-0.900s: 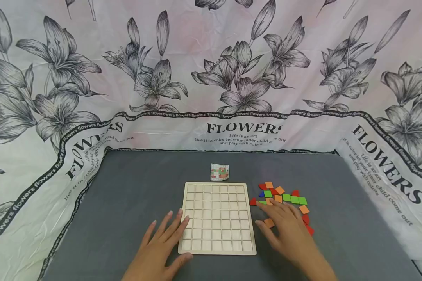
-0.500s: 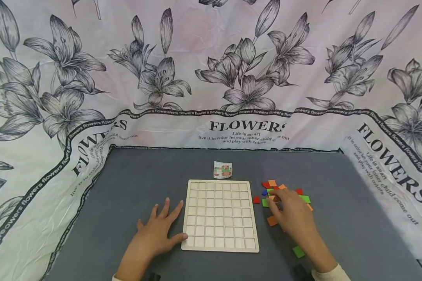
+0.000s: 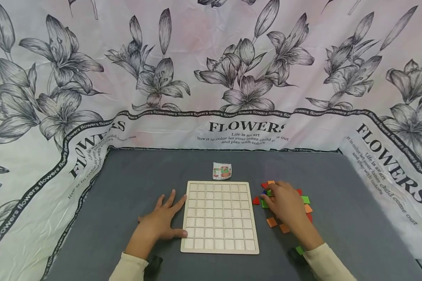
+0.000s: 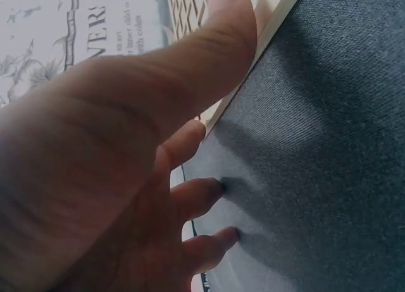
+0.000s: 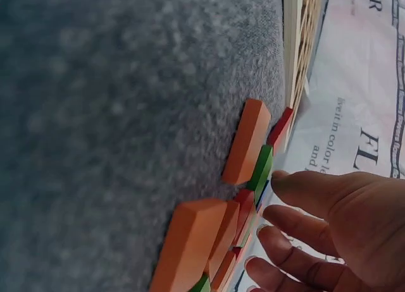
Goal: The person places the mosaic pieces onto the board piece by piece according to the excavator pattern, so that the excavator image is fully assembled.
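Observation:
A wooden grid board (image 3: pixel 219 216) lies flat, its cells holding no tiles. My left hand (image 3: pixel 158 223) is spread at its left side, thumb and index finger touching the frame; the left wrist view shows the thumb on the board's rim (image 4: pixel 218 112). My right hand (image 3: pixel 290 205) is over a scatter of red, orange, green and blue tiles, fingers slightly bent and partly hiding them. In the right wrist view this hand (image 5: pixel 354 232) has nothing visible between its fingers, close to a green tile (image 5: pixel 261 172) and an orange tile (image 5: pixel 247 143).
A small printed card (image 3: pixel 222 171) lies behind the board. Another green tile (image 3: pixel 299 250) sits near my right sleeve, partly hidden. Grey cloth (image 3: pixel 144 168) covers the table, with a flower-printed curtain (image 3: pixel 246 130) around its back and sides.
My left hand has shifted back along the board's left side, its fingers spreading. The right hand has moved back over the tiles, uncovering an orange tile in front.

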The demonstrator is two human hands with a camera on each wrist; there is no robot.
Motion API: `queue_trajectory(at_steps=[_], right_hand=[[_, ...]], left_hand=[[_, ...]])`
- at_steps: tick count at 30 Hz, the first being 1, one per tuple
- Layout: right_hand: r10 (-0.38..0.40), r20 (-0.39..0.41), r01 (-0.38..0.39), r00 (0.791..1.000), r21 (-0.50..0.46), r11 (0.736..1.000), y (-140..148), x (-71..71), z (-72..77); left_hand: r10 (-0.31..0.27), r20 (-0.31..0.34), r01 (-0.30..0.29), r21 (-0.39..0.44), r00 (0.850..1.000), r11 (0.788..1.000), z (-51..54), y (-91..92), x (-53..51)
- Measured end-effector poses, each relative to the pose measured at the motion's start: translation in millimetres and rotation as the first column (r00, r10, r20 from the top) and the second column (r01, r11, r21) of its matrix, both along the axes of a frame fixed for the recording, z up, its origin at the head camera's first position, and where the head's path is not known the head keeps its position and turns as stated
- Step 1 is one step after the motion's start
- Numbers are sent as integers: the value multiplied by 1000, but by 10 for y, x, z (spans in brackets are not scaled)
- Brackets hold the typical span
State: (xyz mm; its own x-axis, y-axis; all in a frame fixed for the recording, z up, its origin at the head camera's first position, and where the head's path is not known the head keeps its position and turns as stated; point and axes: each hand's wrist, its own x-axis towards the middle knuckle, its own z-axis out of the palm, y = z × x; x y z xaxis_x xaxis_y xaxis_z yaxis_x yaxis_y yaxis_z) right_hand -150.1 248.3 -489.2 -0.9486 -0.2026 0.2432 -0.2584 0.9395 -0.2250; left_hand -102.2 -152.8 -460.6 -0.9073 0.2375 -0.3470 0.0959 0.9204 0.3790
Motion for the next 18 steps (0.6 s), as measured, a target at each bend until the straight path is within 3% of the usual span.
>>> queue_trajectory(at_steps=[7,18], right_hand=[[1,25,-1,1000,8,1000,-25,-52,-17],[-19,238,49,971,-122,991,7,-127,60]], left_hand=[[23,3,-23,6,1000,1000,6,46,-21],[48,23,-48,10,999,999,3,107,-59]])
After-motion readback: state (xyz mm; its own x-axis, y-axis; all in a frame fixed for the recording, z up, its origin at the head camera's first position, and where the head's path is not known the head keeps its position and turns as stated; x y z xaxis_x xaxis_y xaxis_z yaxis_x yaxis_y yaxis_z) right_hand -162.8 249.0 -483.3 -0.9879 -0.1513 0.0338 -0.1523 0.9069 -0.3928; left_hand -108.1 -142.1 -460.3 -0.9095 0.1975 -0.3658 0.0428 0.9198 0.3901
